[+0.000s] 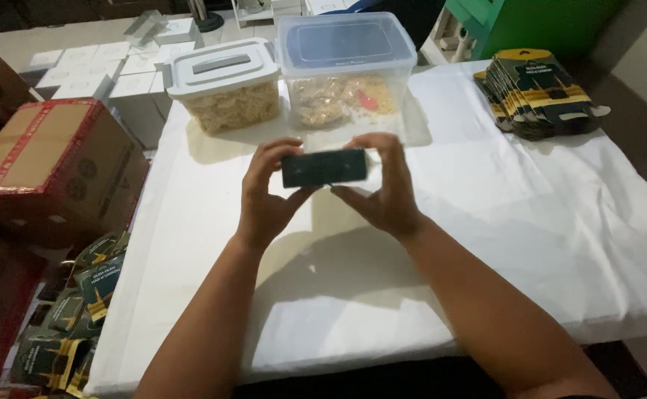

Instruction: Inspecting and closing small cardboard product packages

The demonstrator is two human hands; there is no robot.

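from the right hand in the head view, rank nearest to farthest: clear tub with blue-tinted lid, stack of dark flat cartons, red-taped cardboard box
Measured from the right hand:
1. Clear tub, just beyond the hand, at the table's far edge.
2. Stack of dark flat cartons, far right corner of the white cloth.
3. Red-taped cardboard box, off the table to the left, past the left hand.

Two lidded tubs (286, 74), cardboard box (50, 166)

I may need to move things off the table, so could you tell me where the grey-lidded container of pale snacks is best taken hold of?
Take the grey-lidded container by the flat darker handle set in the middle of its lid, coming from straight above. It stands upright, and the taller clear tub sits close on one side, so a side grip looks awkward. Both hands currently hold a small dark box.
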